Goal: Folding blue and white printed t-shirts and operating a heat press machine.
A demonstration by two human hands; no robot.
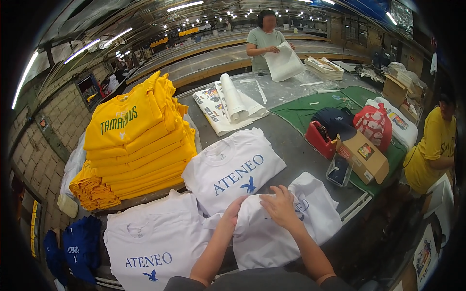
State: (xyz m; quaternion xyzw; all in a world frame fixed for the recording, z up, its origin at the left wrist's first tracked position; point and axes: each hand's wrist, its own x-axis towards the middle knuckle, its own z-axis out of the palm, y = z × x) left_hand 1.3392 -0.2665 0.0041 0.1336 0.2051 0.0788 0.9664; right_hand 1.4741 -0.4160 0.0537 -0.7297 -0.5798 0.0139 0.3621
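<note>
A loosely bunched white T-shirt with blue lettering lies in front of me at the table's near edge. My left hand is closed on its left side, some fingers hidden by the fabric. My right hand rests on top of the same shirt with fingers apart, partly covering the print. Just beyond sits a folded white T-shirt with blue lettering and a blue bird. Another folded white T-shirt of the same design lies to my left.
A tall stack of yellow shirts stands at left, dark blue shirts below it. Printed sheets and a white roll lie beyond. At right are a red tape dispenser and cardboard box. Two other people work nearby.
</note>
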